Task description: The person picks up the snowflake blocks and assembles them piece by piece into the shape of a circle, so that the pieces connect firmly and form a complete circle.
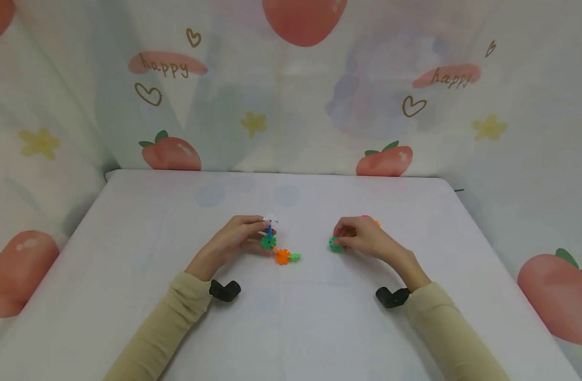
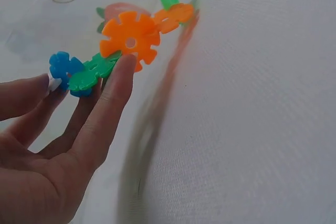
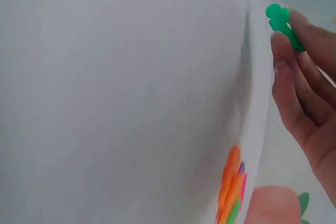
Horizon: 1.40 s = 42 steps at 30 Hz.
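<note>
The left fingers [image 1: 257, 226] hold a chain of discs [image 1: 282, 257]; the right fingers [image 1: 349, 242] (near it) pinch a green disc [image 1: 334, 245].

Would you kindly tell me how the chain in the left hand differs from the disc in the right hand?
The chain is several pieces linked together; the disc is a single piece. The chain mixes white, blue, green and orange, while the disc is all green. The chain is much longer than the disc. Both have lobed edges, and both are held in the hands.
</note>
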Available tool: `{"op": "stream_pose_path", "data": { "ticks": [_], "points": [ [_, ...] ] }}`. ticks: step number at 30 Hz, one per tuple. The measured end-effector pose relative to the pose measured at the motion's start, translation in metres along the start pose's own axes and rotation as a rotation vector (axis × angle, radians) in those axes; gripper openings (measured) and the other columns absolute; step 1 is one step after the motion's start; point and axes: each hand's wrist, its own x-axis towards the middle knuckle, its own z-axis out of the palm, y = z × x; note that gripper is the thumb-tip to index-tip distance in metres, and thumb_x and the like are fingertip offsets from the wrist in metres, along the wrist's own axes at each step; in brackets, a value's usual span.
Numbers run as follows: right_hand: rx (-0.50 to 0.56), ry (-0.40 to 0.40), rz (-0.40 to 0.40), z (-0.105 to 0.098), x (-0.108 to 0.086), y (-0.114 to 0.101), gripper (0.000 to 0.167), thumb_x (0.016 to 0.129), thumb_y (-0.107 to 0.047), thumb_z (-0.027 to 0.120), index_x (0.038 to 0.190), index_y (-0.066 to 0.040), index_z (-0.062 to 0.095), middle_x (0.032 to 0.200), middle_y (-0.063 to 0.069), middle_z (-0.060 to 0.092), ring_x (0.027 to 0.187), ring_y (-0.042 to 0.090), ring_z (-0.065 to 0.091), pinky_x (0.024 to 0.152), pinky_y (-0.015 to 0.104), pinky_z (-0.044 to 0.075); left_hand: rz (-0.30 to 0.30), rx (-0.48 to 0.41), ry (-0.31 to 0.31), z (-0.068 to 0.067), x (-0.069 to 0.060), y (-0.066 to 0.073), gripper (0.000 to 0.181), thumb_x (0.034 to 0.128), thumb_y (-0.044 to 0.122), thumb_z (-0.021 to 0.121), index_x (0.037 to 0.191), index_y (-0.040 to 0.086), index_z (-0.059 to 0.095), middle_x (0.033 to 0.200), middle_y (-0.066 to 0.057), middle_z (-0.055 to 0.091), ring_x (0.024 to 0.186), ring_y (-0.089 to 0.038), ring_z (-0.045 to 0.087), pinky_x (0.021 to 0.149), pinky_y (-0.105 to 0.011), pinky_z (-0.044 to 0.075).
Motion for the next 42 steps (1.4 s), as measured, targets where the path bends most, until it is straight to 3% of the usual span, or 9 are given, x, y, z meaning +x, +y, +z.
{"op": "stream_pose_path", "data": {
  "ticks": [4,9,15,22,26,33,38,42],
  "points": [
    [0.009,0.057,-0.03,0.008,0.014,-0.012,0.011,0.093,-0.01,0.075,0.104,-0.013,0.075,0.091,0.0,0.073,0.083,0.016,0.069,0.08,0.029,0.057,0.01,-0.01,-0.002,0.0,0.001,-0.001,0.038,0.1059,0.013,0.056,0.137,-0.01,0.054,0.111,-0.013,0.069,0.089,-0.021,0.072,0.088,-0.048,0.061],
    [0.017,0.134,-0.099,0.018,0.03,-0.027,0.013,0.094,-0.011,0.075,0.107,-0.01,0.077,0.098,0.001,0.076,0.093,0.018,0.072,0.09,0.039,0.06,0.002,0.006,0.019,0.002,0.003,-0.001,0.03,0.1054,0.014,0.058,0.128,-0.005,0.055,0.107,-0.009,0.067,0.089,-0.02,0.071,0.085,-0.048,0.062],
    [0.088,0.229,-0.195,0.031,0.051,-0.039,0.011,0.092,-0.008,0.078,0.103,-0.007,0.079,0.097,0.005,0.078,0.091,0.019,0.076,0.086,0.029,0.061,-0.016,0.037,0.045,0.002,0.003,-0.001,0.029,0.1046,0.018,0.059,0.126,-0.003,0.058,0.113,-0.014,0.07,0.089,-0.022,0.071,0.083,-0.046,0.063],
    [0.184,0.232,-0.253,0.042,0.065,-0.052,0.009,0.091,-0.006,0.078,0.099,-0.007,0.081,0.096,0.007,0.079,0.089,0.021,0.077,0.084,0.029,0.061,-0.021,0.039,0.024,0.003,0.003,0.0,0.032,0.1045,0.018,0.06,0.126,-0.006,0.061,0.114,-0.019,0.072,0.087,-0.023,0.072,0.082,-0.046,0.063],
    [0.208,0.229,-0.265,0.046,0.069,-0.055,0.008,0.09,-0.004,0.078,0.098,-0.005,0.081,0.095,0.008,0.079,0.089,0.021,0.077,0.083,0.028,0.061,-0.029,0.025,0.029,0.003,0.003,-0.001,0.033,0.1037,0.018,0.061,0.126,-0.007,0.062,0.107,-0.016,0.073,0.085,-0.022,0.072,0.081,-0.045,0.063],
    [0.185,0.251,-0.287,0.049,0.07,-0.057,0.009,0.088,-0.002,0.079,0.097,-0.003,0.081,0.096,0.01,0.079,0.089,0.023,0.077,0.083,0.029,0.061,-0.034,0.022,0.05,0.004,0.002,-0.001,0.033,0.1028,0.017,0.063,0.126,-0.007,0.065,0.093,-0.008,0.074,0.08,-0.02,0.071,0.078,-0.044,0.063],
    [0.159,0.282,-0.302,0.051,0.071,-0.056,0.009,0.087,-0.002,0.08,0.096,-0.004,0.082,0.094,0.01,0.08,0.087,0.023,0.076,0.081,0.031,0.062,-0.04,0.03,0.064,0.005,0.001,0.0,0.032,0.1031,0.017,0.062,0.126,-0.005,0.067,0.093,-0.007,0.075,0.08,-0.019,0.071,0.077,-0.042,0.064],
    [0.109,0.322,-0.361,0.053,0.072,-0.056,0.008,0.086,-0.001,0.081,0.093,-0.004,0.082,0.092,0.009,0.08,0.086,0.023,0.076,0.081,0.033,0.062,-0.048,0.022,0.08,0.006,0.001,0.0,0.032,0.1029,0.017,0.063,0.126,-0.004,0.067,0.097,-0.01,0.076,0.081,-0.019,0.072,0.077,-0.043,0.064]
  ]
}}
